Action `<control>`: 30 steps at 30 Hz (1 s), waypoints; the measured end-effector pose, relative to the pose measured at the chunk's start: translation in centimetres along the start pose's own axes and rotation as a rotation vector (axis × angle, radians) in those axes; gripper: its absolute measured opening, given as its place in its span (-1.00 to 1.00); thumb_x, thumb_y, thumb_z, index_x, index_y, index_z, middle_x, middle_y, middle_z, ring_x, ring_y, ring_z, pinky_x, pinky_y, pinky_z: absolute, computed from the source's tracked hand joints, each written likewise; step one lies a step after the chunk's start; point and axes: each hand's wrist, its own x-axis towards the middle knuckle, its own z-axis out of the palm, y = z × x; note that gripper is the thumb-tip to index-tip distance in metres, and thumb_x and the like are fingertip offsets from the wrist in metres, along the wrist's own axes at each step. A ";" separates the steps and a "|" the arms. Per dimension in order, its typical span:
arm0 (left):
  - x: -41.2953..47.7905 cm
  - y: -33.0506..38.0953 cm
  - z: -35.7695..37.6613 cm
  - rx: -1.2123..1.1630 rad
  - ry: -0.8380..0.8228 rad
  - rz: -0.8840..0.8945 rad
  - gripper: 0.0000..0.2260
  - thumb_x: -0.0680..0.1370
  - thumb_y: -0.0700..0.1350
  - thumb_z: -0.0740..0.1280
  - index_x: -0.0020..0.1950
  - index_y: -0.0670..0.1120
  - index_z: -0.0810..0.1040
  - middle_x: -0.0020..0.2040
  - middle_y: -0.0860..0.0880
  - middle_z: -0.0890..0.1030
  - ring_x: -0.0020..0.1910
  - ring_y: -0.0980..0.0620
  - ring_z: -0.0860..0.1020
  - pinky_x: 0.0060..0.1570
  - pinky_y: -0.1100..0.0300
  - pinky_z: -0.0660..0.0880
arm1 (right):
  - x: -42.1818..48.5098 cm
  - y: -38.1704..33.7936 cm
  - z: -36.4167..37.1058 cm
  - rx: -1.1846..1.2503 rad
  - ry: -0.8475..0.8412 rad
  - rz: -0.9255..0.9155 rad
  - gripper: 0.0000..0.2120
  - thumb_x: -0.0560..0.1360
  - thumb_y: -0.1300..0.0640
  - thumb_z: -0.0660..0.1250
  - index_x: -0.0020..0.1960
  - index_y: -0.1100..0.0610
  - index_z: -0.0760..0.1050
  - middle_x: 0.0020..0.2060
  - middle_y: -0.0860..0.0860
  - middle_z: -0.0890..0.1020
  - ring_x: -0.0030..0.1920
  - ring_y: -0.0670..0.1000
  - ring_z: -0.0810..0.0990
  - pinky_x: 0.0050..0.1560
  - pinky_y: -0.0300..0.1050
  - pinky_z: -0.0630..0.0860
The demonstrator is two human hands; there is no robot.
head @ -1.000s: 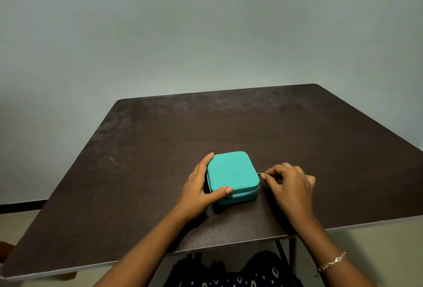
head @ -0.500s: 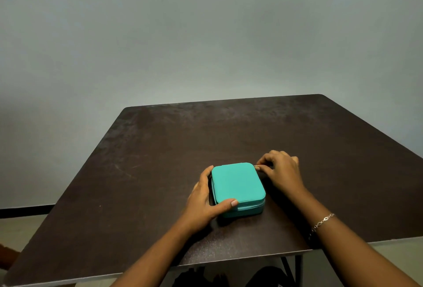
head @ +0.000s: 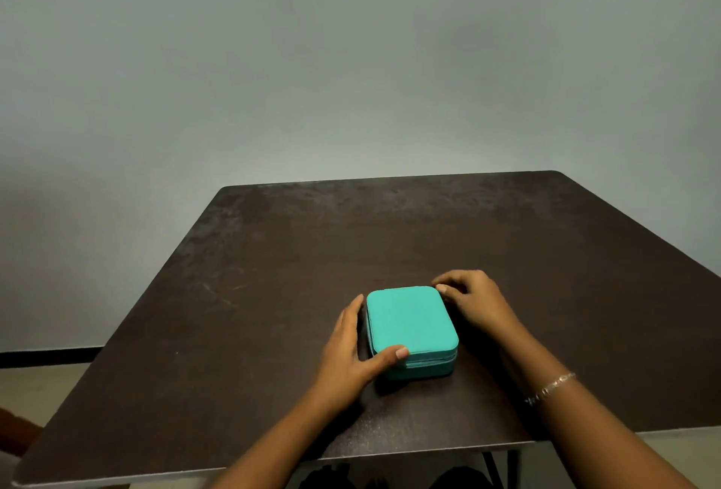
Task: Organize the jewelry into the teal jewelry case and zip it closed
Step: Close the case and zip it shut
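The teal case point(head: 409, 326) is seen lying flat with its lid down near the front edge of the bench point(head: 273, 274), held between two hands. It is steadied by the left hand point(head: 351, 352), spread along the left side with the thumb laid over the near left corner. The far right corner is met by the right hand point(head: 474, 301), fingers curled and fingertips drawn together there; a zipper pull may be pinched, but it cannot be made out. No loose jewelry is seen on the bench, so the packing is judged done. The zipper seam along the near side looks closed, and only the last stretch of zipping around the far corner, if any, is judged to remain. The case is a rounded square box with a soft matte skin and a neat rim. The bench is dark, scuffed and dull. A chain bracelet point(head: 550, 387) is worn on the right wrist.
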 end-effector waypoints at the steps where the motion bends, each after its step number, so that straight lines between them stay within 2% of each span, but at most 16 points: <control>1: -0.3 0.1 0.2 -0.035 0.059 -0.011 -0.10 0.28 0.36 0.36 0.48 0.02 0.11 0.43 0.12 0.23 0.34 0.21 0.24 0.23 0.33 0.21 | -0.9 0.1 0.2 0.190 0.038 0.104 -0.82 0.53 0.19 0.25 -0.01 0.19 0.62 -0.10 0.06 0.67 -0.04 0.04 0.61 0.07 0.02 0.53; 3: -0.9 0.6 0.7 -0.179 0.162 -0.083 -0.29 0.37 0.29 0.26 0.43 -0.03 0.27 0.40 0.06 0.35 0.32 0.19 0.32 0.24 0.29 0.26 | -3.3 -0.3 0.3 0.568 0.074 0.247 -0.75 0.58 0.17 0.17 0.04 0.28 0.57 -0.08 0.19 0.66 -0.03 0.12 0.60 0.12 0.09 0.49; 4: -1.1 0.8 0.9 -0.296 0.179 -0.125 -0.36 0.36 0.29 0.20 0.34 -0.01 0.39 0.32 0.07 0.46 0.26 0.20 0.40 0.22 0.27 0.32 | -4.7 -0.7 0.3 0.688 0.063 0.281 -0.72 0.59 0.14 0.14 0.07 0.30 0.55 -0.04 0.20 0.64 0.00 0.11 0.60 0.15 0.07 0.47; 6: -1.4 1.5 1.3 -0.501 0.129 -0.180 -0.52 0.36 0.29 0.13 0.11 0.05 0.52 0.07 0.15 0.60 0.05 0.29 0.54 0.02 0.35 0.43 | -7.4 -1.6 0.3 0.780 0.003 0.289 -0.67 0.60 0.05 0.10 0.06 0.26 0.53 0.03 0.13 0.62 0.09 0.06 0.57 0.22 0.04 0.42; 7: -1.6 1.8 1.5 -0.547 0.081 -0.184 -0.55 0.40 0.28 0.11 0.09 0.05 0.53 0.02 0.16 0.63 0.01 0.30 0.57 -0.02 0.38 0.45 | -8.5 -2.0 0.3 0.797 -0.037 0.261 -0.65 0.59 0.00 0.08 0.04 0.21 0.54 0.04 0.11 0.61 0.12 0.02 0.54 0.23 0.02 0.43; 8: -1.6 2.0 1.7 -0.570 0.039 -0.177 -0.53 0.44 0.26 0.08 0.14 0.03 0.54 0.05 0.13 0.64 0.04 0.27 0.58 0.03 0.33 0.46 | -9.3 -2.4 0.5 0.816 -0.076 0.225 -0.63 0.57 -0.05 0.08 -0.01 0.15 0.56 0.02 0.11 0.63 0.10 0.01 0.56 0.17 -0.02 0.47; 9: -1.7 2.3 1.9 -0.587 0.010 -0.170 -0.51 0.47 0.26 0.07 0.20 0.00 0.52 0.10 0.09 0.63 0.09 0.21 0.57 0.13 0.24 0.46 | -9.9 -2.8 0.6 0.838 -0.114 0.196 -0.62 0.53 -0.10 0.08 0.01 0.10 0.57 0.00 0.06 0.66 0.07 -0.04 0.60 0.09 -0.14 0.54; 11: -1.4 2.7 1.9 -0.607 0.004 -0.158 -0.50 0.49 0.24 0.07 0.24 -0.02 0.51 0.13 0.05 0.63 0.13 0.13 0.57 0.21 0.13 0.44 | -10.0 -3.1 0.8 0.848 -0.160 0.151 -0.59 0.46 -0.15 0.07 0.08 0.04 0.55 0.00 -0.10 0.68 0.05 -0.16 0.62 0.01 -0.31 0.53; 12: -1.1 2.8 1.8 -0.607 0.005 -0.147 -0.50 0.50 0.24 0.06 0.23 -0.03 0.51 0.13 0.04 0.63 0.13 0.12 0.58 0.19 0.13 0.45 | -9.5 -3.1 0.9 0.847 -0.170 0.137 -0.56 0.45 -0.16 0.07 0.13 0.04 0.53 0.02 -0.11 0.67 0.06 -0.16 0.61 0.06 -0.30 0.51; 14: 0.3 3.1 1.6 -0.592 0.018 -0.136 -0.48 0.47 0.26 0.08 0.22 -0.03 0.51 0.13 0.04 0.63 0.13 0.11 0.57 0.20 0.13 0.44 | -7.9 -3.2 0.9 0.842 -0.168 0.130 -0.49 0.44 -0.20 0.07 0.21 0.06 0.51 0.08 -0.07 0.65 0.12 -0.11 0.60 0.23 -0.14 0.45; 16: 2.3 3.4 1.3 -0.557 0.040 -0.132 -0.44 0.40 0.31 0.13 0.21 -0.02 0.51 0.16 0.03 0.61 0.15 0.09 0.56 0.27 0.07 0.41 | -5.6 -3.4 0.9 0.850 -0.155 0.134 -0.44 0.42 -0.23 0.09 0.23 0.09 0.49 0.13 -0.02 0.63 0.14 -0.05 0.59 0.30 -0.02 0.41; 18: 4.7 3.9 0.8 -0.544 0.047 -0.133 -0.46 0.38 0.32 0.14 0.16 -0.01 0.52 0.16 0.01 0.60 0.15 0.06 0.56 0.27 0.05 0.42 | -3.1 -3.8 0.8 0.884 -0.148 0.153 -0.46 0.46 -0.22 0.07 0.21 0.13 0.48 0.13 -0.01 0.61 0.09 -0.07 0.59 0.22 -0.08 0.45; 21: 8.6 4.2 -0.1 -0.494 0.029 -0.156 -0.53 0.51 0.28 0.04 0.16 -0.01 0.49 0.14 0.00 0.60 0.12 0.06 0.56 0.19 0.14 0.45 | 0.5 -4.2 0.5 0.877 -0.167 0.186 -0.51 0.54 -0.18 0.00 0.24 0.10 0.43 0.04 -0.06 0.59 -0.03 -0.14 0.56 -0.03 -0.25 0.47; 24: 11.7 3.9 -0.4 -0.474 0.019 -0.184 -0.50 0.54 0.27 -0.02 0.16 -0.02 0.50 0.10 0.01 0.61 0.09 0.06 0.56 0.20 0.13 0.45 | 3.3 -4.1 0.8 0.847 -0.176 0.207 -0.44 0.55 -0.21 -0.04 0.30 0.15 0.40 0.10 0.00 0.57 -0.04 -0.10 0.55 -0.04 -0.24 0.47; 27: 13.6 3.5 -0.1 -0.441 0.046 -0.202 -0.49 0.54 0.28 -0.01 0.18 -0.04 0.49 0.15 -0.04 0.59 0.14 0.01 0.55 0.28 0.02 0.41 | 5.5 -3.5 1.4 0.824 -0.165 0.233 -0.41 0.54 -0.24 -0.04 0.34 0.13 0.37 0.22 0.04 0.53 0.06 -0.04 0.53 0.08 -0.17 0.44; 30: 14.4 3.0 0.1 -0.367 0.051 -0.193 -0.44 0.54 0.29 -0.03 0.28 -0.07 0.42 0.21 -0.05 0.54 0.17 0.02 0.51 0.29 0.02 0.39 | 6.5 -2.9 2.0 0.844 -0.175 0.222 -0.42 0.54 -0.24 -0.02 0.32 0.13 0.40 0.16 0.04 0.57 0.09 -0.02 0.56 0.07 -0.15 0.47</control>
